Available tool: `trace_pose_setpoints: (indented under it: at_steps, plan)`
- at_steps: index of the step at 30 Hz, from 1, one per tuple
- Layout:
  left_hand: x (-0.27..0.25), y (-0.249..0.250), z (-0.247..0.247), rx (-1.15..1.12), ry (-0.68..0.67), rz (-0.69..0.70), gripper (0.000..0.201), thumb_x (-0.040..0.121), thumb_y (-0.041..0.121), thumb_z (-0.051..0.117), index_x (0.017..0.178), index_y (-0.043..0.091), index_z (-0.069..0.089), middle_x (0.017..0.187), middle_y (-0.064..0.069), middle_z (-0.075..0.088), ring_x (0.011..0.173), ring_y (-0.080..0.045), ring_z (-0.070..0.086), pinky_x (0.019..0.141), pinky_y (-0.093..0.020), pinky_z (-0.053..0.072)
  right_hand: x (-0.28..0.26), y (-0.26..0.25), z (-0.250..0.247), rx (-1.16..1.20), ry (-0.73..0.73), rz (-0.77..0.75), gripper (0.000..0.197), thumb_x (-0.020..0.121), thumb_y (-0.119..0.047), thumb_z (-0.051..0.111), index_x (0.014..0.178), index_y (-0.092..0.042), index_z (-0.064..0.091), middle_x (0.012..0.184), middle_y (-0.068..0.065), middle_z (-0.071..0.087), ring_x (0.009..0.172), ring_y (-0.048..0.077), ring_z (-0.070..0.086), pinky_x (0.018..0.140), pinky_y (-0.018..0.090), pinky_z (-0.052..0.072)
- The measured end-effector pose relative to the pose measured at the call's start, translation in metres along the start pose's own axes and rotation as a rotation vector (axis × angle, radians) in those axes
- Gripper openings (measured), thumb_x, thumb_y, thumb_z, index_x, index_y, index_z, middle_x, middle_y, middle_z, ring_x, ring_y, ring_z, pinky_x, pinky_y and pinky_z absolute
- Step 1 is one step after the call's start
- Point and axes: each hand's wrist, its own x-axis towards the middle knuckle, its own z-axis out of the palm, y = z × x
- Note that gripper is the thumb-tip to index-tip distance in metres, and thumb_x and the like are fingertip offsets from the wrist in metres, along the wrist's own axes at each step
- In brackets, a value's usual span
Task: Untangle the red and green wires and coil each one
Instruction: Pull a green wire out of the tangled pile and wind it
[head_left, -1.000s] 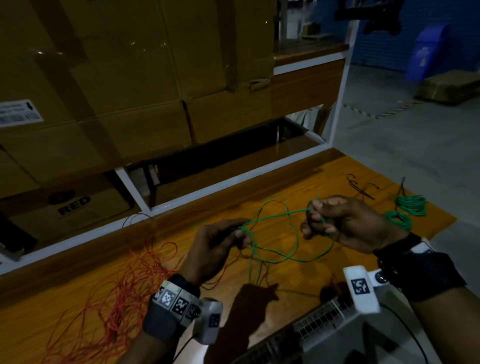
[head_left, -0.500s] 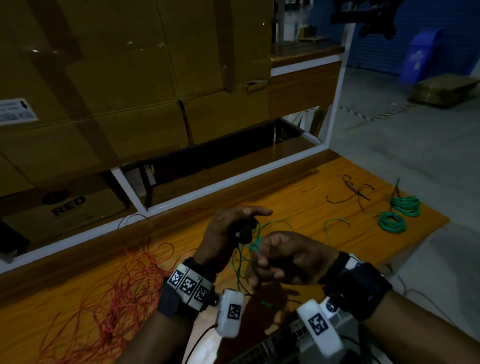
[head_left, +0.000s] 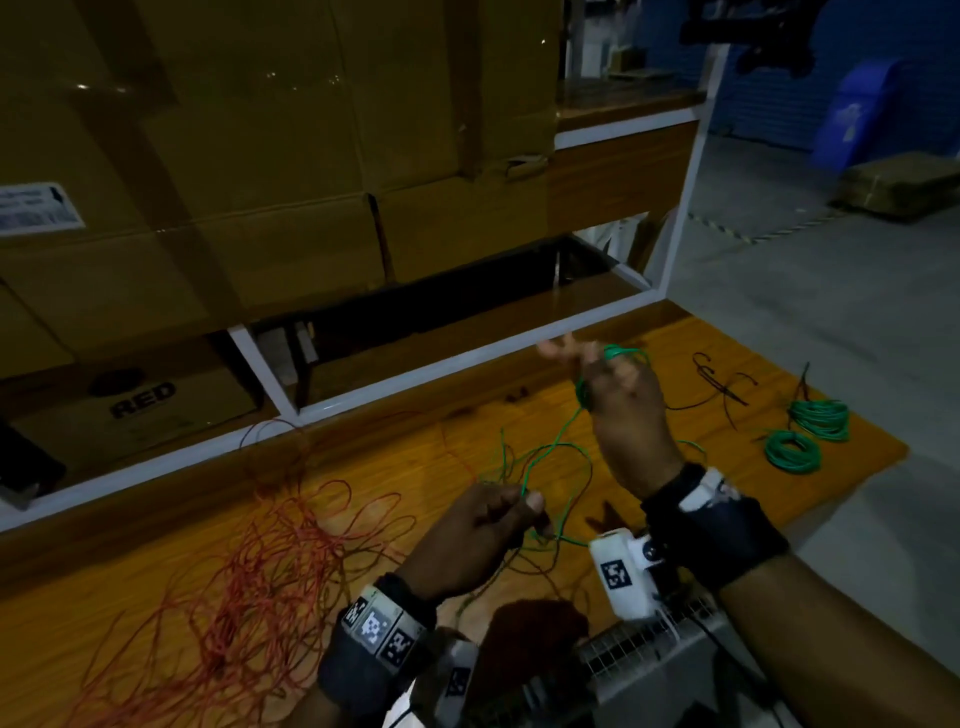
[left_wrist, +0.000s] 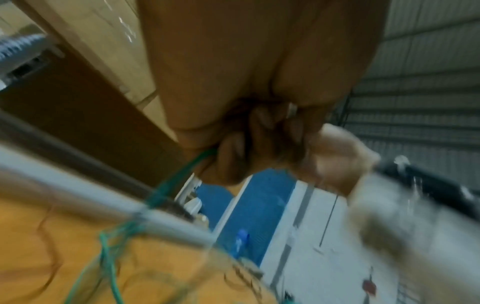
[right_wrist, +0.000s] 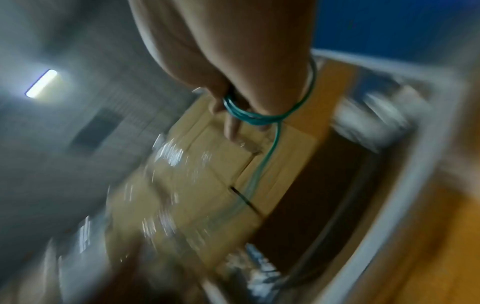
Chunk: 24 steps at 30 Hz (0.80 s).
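A loose green wire (head_left: 558, 448) runs between my two hands above the orange table (head_left: 649, 499). My left hand (head_left: 530, 506) pinches it low near the table's front; in the left wrist view the green wire (left_wrist: 197, 162) leaves the curled fingers (left_wrist: 231, 160). My right hand (head_left: 597, 358) is raised further back, with several turns of the wire wound round its fingers. The right wrist view shows that green loop (right_wrist: 259, 119) round the hand (right_wrist: 233, 115), the thumb lying against it. A red wire tangle (head_left: 249, 582) lies at the left.
Two finished green coils (head_left: 792, 452) (head_left: 820, 420) lie at the table's right end, beside stray black wire (head_left: 722, 384). Cardboard boxes (head_left: 260, 156) on a white-framed shelf (head_left: 415, 374) stand behind the table. A grey grilled unit (head_left: 649, 670) sits at the front edge.
My right hand has risen up and away from the left hand, carrying the green loops with it. The left hand has dropped lower and still pinches the wire.
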Motion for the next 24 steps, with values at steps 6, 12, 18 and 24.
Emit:
trace_pose_setpoints:
  at_steps: [6,12,18,24]
  plan:
    - [0.0,0.004,-0.027,0.287,0.057,-0.005,0.025,0.105,0.036,0.056,0.097,0.019,0.072,0.068,0.001,0.064,0.061,-0.017,0.061,0.06,-0.042,0.049,-0.022,0.035,-0.01,-0.864,-0.601,-0.028,0.034,0.106,-0.039,0.045,0.082,-0.019,0.058,0.094,0.004,0.067,0.082,0.023,0.062,0.075,0.044,0.049]
    - [0.002,0.01,-0.05,0.284,0.23,0.123,0.025,0.094,0.046,0.064,0.089,0.026,0.078,0.074,0.01,0.071,0.071,-0.01,0.068,0.062,-0.037,0.054,-0.046,0.025,-0.006,-0.218,-0.868,0.377,0.053,0.109,-0.043,0.039,0.087,-0.009,0.074,0.072,0.007,0.068,0.087,0.04,0.066,0.087,0.037,0.05]
    - [0.02,0.012,-0.041,0.143,0.268,0.25,0.028,0.098,0.038,0.065,0.091,0.015,0.079,0.07,0.001,0.068,0.065,-0.019,0.064,0.06,-0.036,0.05,-0.059,0.011,0.009,0.286,-0.857,0.552,0.04,0.108,-0.032,0.042,0.078,-0.011,0.058,0.054,-0.002,0.042,0.068,0.028,0.04,0.072,0.036,0.041]
    - [0.029,0.009,-0.023,-0.1,0.246,0.237,0.035,0.101,0.033,0.059,0.1,0.003,0.077,0.06,-0.009,0.056,0.052,-0.026,0.051,0.053,-0.031,0.039,-0.061,-0.003,0.004,0.54,-0.779,0.543,0.037,0.103,-0.039,0.047,0.08,-0.014,0.062,0.054,0.0,0.049,0.067,0.023,0.062,0.072,0.032,0.051]
